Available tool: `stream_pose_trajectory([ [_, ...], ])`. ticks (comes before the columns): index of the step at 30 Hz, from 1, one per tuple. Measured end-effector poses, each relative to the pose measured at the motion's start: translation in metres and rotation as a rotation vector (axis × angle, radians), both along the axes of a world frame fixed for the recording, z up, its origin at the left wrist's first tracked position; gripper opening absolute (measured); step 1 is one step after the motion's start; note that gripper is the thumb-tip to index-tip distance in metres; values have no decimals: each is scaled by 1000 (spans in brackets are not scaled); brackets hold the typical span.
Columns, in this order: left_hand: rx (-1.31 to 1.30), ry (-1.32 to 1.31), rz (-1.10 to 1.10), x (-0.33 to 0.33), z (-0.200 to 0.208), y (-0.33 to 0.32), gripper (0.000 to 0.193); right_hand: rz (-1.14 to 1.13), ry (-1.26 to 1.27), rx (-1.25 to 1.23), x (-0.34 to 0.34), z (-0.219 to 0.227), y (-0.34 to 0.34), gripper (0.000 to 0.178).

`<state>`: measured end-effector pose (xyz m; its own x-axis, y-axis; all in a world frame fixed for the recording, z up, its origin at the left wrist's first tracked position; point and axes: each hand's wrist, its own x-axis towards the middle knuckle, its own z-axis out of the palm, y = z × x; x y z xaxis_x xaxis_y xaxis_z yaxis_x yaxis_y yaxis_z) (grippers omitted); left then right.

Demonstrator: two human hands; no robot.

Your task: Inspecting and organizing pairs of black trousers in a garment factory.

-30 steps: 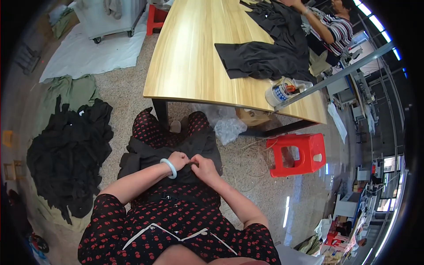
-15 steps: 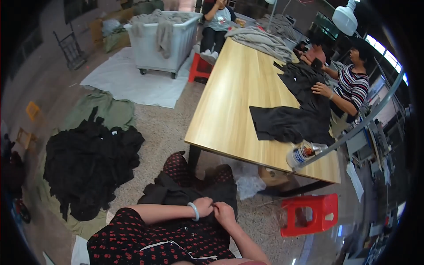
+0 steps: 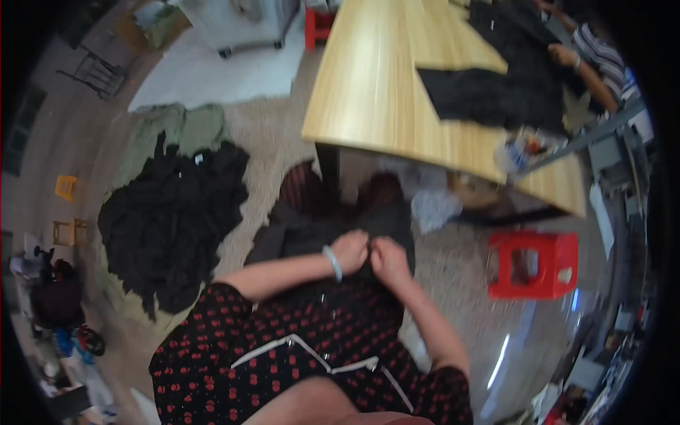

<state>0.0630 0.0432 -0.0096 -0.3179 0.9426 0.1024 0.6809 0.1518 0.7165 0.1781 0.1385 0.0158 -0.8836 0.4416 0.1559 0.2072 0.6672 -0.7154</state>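
Observation:
A black garment [image 3: 297, 237] lies spread over my lap. My left hand [image 3: 350, 251], below a pale bracelet on the wrist, is closed with its fingers pinched on the cloth. Close beside it, my right hand [image 3: 389, 259] is closed too, its fingertips meeting the same cloth. Between the two hands only a small bit of dark fabric shows; any finer detail there is blurred. On the floor to the left, a heap of black garments [image 3: 173, 219] rests on a green cloth [image 3: 202, 120].
Ahead stands a wooden table [image 3: 375, 92] bearing black garments [image 3: 489, 95] and a bottle [image 3: 520, 152]; a co-worker's hand [image 3: 563, 55] touches the cloth. A red stool [image 3: 533, 263] is at right, a plastic bag [image 3: 435, 210] under the table, a wheeled bin [image 3: 241, 21] far left.
The view has tilted downward, so table, heap and stool sit higher in the picture. My hands stay together on the garment, now with a small gap between them.

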Motion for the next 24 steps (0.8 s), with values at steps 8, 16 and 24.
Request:
stream_pose_trajectory([
  [8,-43,-61,-220,-19,9,5,8,-2,6,-166,0,-3,12,10],
  [16,-146,-171,-274,-20,11,-8,11,33,-156,-474,9,4,3,14],
  [24,-411,-521,-265,-35,9,19,19,35,-292,-176,28,13,31,25],
])
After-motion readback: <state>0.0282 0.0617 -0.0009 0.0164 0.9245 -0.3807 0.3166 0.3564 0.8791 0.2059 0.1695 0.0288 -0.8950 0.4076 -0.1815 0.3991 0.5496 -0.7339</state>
